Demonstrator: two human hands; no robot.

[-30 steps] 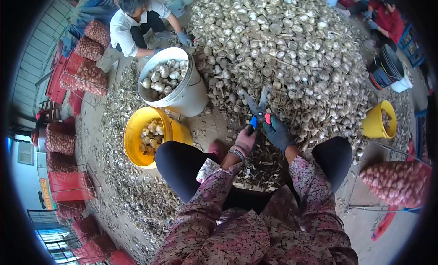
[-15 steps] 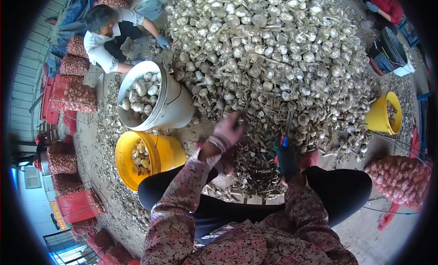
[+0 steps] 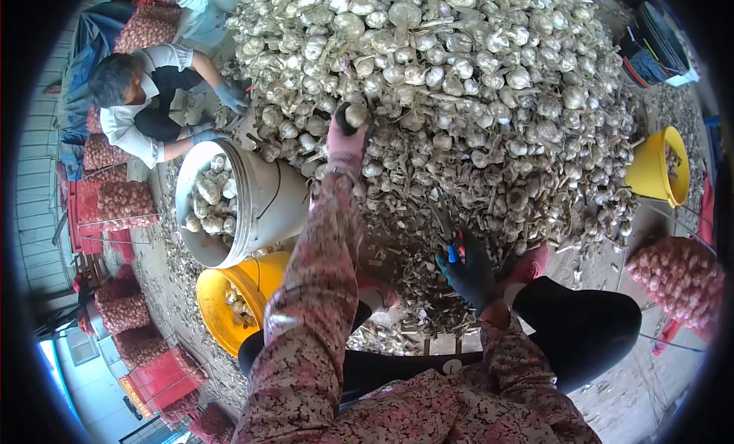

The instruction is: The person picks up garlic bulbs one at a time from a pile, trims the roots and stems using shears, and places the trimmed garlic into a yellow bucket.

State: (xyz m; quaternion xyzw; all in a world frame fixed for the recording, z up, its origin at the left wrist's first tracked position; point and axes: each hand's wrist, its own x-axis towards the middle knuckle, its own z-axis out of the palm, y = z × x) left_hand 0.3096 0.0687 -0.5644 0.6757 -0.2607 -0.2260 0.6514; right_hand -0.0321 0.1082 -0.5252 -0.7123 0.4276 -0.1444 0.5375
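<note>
My left hand (image 3: 349, 140), in a pink glove with dark fingertips, reaches out to the garlic pile (image 3: 474, 77). Its fingers are closed around a pale garlic bulb (image 3: 355, 115) at the near-left slope of the pile. My right hand (image 3: 472, 274), in a dark glove, grips a pair of shears (image 3: 456, 247) with red and blue handles. The narrow blades (image 3: 441, 215) point away from me over the dry trimmings (image 3: 428, 283) between my feet. Part of the handles is hidden inside the glove.
On my left stand a white bucket (image 3: 243, 238) and a yellow bucket (image 3: 267, 270), both with garlic inside. Another yellow bucket (image 3: 646, 173) and a mesh sack (image 3: 673, 280) are at right. A co-worker (image 3: 141, 100) crouches at far left. Full red sacks line the left wall.
My left hand has moved forward from above the trimmings to the pile, and a bulb is now in it. The shears remain in my right hand, blades now tilted left. The view has shifted.
</note>
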